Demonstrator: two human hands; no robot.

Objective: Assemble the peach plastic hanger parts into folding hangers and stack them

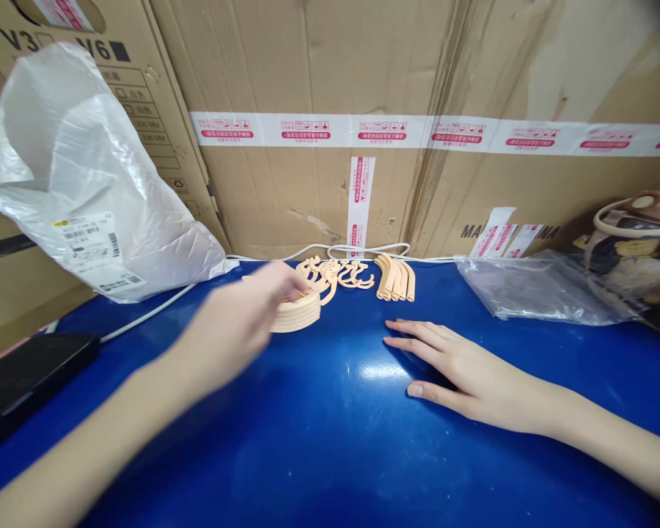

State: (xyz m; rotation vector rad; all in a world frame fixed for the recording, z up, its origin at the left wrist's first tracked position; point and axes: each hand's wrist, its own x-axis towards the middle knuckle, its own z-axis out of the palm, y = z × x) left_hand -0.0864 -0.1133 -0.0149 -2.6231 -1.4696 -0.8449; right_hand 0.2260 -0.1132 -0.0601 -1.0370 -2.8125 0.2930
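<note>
My left hand (242, 315) reaches over a stack of curved beige plastic strips (298, 314) at the left of the pieces. It is blurred and its fingertips are largely hidden, so I cannot tell if it grips a strip. Just right of that stack lies a loose pile of small beige hooks (330, 275), like clothes-hanger hooks. Beyond them sits a bundle of beige curved arms (396, 279), with open ends facing me. My right hand (456, 370) rests palm down on the blue table, fingers spread, holding nothing, in front of the bundle.
Cardboard boxes (308, 66) wall off the back of the blue table (319, 455). A white plastic parcel bag (88, 169) leans at the left, near a black device (27, 389). A white cable (148, 315) runs along the back. A clear plastic bag (539, 290) lies at the right.
</note>
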